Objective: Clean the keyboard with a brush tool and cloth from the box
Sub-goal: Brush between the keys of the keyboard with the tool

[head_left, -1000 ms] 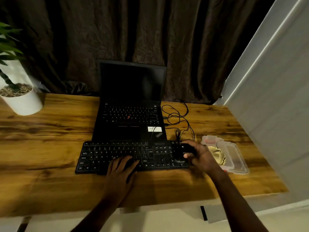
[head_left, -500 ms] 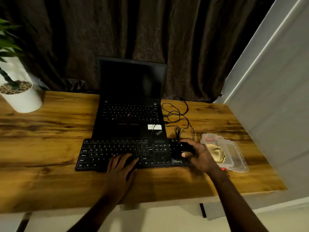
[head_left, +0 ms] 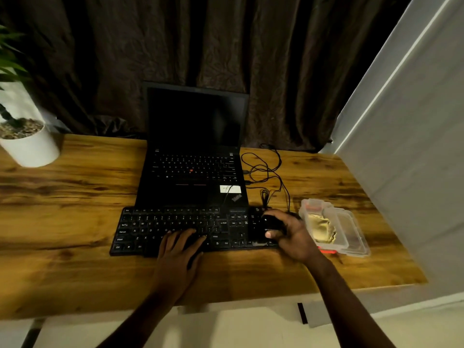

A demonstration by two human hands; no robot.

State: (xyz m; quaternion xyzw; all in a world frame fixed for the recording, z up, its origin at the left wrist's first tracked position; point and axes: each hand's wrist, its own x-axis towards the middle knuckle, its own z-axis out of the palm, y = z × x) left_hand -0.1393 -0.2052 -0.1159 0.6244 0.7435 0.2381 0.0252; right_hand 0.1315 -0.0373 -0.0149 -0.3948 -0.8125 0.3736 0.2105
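Now our right hand (head_left: 292, 234) is curled tight around a dark, rounded brush tool (head_left: 272, 223), holding it on the right end of the black keyboard (head_left: 175, 228). Our left hand (head_left: 180, 247) lies flat with fingers spread on the keyboard's lower middle keys, gripping nothing. Just right of the keyboard sits the clear plastic box (head_left: 351, 229), open, with a yellowish cloth (head_left: 321, 228) lying inside. Behind the keyboard stands an open laptop (head_left: 194, 156) with a dark screen, cables (head_left: 266, 172) looping beside it. Far left of the keyboard, a white plant pot (head_left: 30, 146) rests on the wooden desk (head_left: 62, 222).
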